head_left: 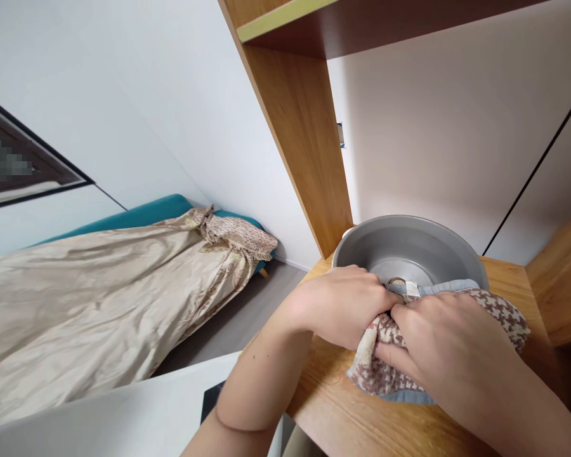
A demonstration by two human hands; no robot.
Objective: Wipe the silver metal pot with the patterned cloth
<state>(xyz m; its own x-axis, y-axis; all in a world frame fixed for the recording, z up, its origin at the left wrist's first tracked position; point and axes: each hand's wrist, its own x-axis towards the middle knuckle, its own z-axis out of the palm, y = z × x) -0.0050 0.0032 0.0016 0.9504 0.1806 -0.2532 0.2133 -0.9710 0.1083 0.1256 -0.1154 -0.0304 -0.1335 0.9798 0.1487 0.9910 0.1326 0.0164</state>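
Both hands (342, 304) (438, 343) around patterned cloth (385, 374)

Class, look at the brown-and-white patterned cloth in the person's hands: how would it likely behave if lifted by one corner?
The patterned cloth would probably hang limp: it already bunches between the left hand and right hand. It seems light, draped over the metal bowl's rim. It is unlikely to slip, since the fabric looks textured.

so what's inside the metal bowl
The metal bowl shows a bare grey bottom with a small ring lying on it. The near part is covered by the patterned cloth and both hands, left hand, right hand.
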